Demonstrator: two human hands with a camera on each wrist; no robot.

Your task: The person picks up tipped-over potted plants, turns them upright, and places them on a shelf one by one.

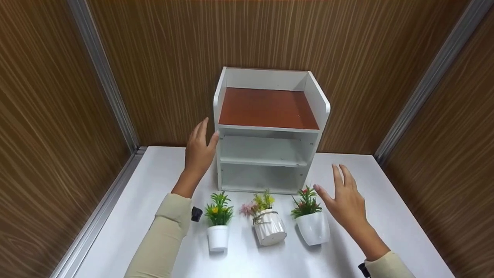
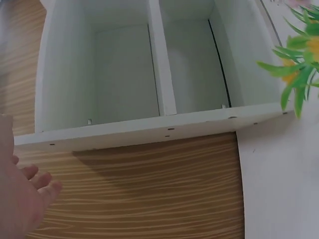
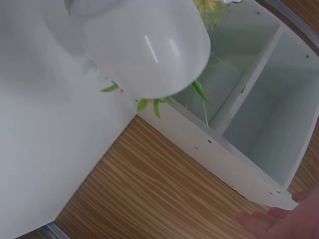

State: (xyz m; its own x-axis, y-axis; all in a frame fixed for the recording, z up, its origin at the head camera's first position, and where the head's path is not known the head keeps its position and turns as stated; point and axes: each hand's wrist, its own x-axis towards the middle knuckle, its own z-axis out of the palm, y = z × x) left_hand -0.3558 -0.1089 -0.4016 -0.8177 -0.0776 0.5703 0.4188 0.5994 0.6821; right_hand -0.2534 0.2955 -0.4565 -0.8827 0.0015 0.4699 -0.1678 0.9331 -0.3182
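Head view first: picking out, nearest on the bench point(image 1: 112, 243), a yellow-flowered plant point(image 1: 218, 227), a pink-and-yellow arrangement point(image 1: 268, 224) and a red-flowered plant point(image 1: 312, 224), potted, side by side. Now catching the right hand point(image 1: 346, 200), with fingers straight and parted, just beside the red-flowered plant. Farther back, spotting the left hand point(image 1: 198, 152), with fingers likewise extended, beside the white shelf unit point(image 1: 268, 108). Behind, wood-grain wall point(image 1: 162, 69).

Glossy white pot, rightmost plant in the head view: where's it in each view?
Head: glossy white pot lower right of centre.
Left wrist: not in it.
Right wrist: large, at the top, left of centre.
Shared landmark: white shelf unit, in all three.
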